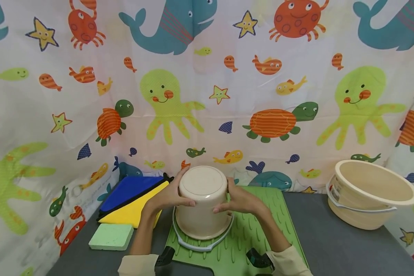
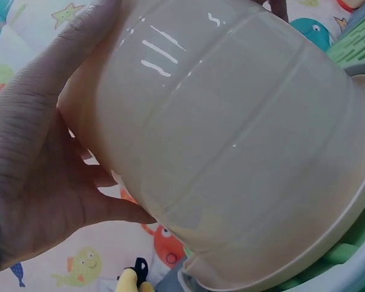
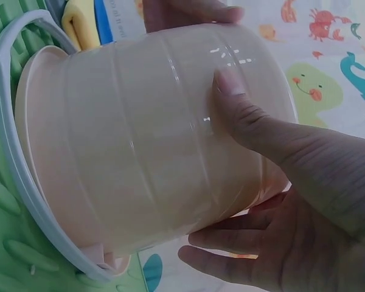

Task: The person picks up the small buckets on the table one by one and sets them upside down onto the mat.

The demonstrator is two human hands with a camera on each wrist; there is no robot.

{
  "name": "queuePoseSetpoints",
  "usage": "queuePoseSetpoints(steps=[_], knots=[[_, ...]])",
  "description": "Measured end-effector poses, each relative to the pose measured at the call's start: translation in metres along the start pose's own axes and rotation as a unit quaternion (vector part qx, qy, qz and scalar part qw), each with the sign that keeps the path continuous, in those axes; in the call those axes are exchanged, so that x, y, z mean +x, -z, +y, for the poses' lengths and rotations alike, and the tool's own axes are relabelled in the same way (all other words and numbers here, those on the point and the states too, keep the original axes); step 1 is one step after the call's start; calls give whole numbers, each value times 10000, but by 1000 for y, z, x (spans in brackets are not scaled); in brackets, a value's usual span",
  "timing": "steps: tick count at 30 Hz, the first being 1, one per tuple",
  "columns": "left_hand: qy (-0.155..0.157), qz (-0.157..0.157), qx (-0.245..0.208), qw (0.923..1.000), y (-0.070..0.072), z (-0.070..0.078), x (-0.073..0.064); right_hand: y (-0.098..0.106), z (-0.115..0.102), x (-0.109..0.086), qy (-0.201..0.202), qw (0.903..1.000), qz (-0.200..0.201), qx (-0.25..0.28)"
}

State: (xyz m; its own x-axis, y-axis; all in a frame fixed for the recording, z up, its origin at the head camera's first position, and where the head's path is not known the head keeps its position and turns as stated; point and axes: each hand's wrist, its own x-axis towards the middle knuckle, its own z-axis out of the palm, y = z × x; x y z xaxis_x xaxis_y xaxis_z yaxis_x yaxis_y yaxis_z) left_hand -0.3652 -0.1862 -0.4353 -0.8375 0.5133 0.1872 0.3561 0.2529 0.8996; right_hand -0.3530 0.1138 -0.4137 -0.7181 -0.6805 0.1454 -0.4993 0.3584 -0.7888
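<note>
A small beige bucket (image 1: 202, 214) is upside down, its round base facing up and its rim low over the green ridged mat (image 1: 258, 226). Its grey handle (image 1: 197, 248) loops around the rim, close over the mat. On one side my left hand (image 1: 167, 197) holds the bucket near its base, thumb along the wall. Opposite it, my right hand (image 1: 243, 200) grips the other side; the right wrist view shows that thumb (image 3: 246, 112) pressed on the wall and the fingers (image 3: 231, 243) spread below.
A larger beige bucket (image 1: 362, 203) with a grey handle stands upright at the right. Blue (image 1: 129, 191) and yellow (image 1: 134, 207) folded cloths and a light green sponge (image 1: 111, 236) lie at the left on the dark tabletop (image 1: 321, 237). A sea-animal curtain (image 1: 210, 126) hangs behind.
</note>
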Motion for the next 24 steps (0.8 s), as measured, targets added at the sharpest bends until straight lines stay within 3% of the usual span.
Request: queuePoseSetpoints(steps=[9,16,24], knots=[[-366,-290,-337,9983,0,-6,4,-1,4,-2,37,10000,5,-22],[-219,-198,-250,9993,-4,-10,1,-5,7,-7,-282,9994,164,81],[-208,-177,-162,9995,-1,-7,0,-5,9,-4,-336,9993,173,60]])
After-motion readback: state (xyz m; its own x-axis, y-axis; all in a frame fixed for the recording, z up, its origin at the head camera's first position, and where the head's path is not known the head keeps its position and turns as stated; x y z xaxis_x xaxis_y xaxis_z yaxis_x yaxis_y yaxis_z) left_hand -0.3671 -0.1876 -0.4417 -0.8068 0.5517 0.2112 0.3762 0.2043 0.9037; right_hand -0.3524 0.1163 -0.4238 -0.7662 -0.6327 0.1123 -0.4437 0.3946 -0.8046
